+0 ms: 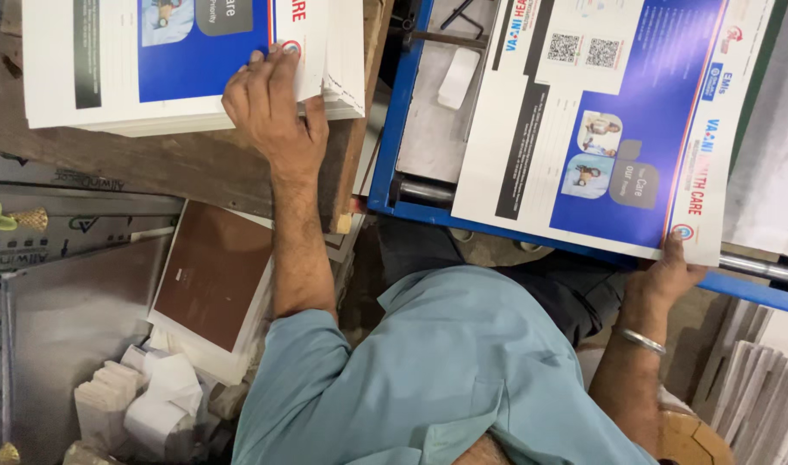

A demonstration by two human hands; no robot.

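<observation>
Left hand (269, 108) lies flat, fingers spread, on the sheet stack (187, 65) on the wooden bench (179, 168). Right hand (670, 271) pinches the corner of one sheet (601, 120) lying on the blue machine (403, 129).

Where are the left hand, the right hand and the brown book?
left hand (269, 99), head view, back of the hand
right hand (670, 274), head view, back of the hand
brown book (213, 271), head view, middle of the cover
</observation>
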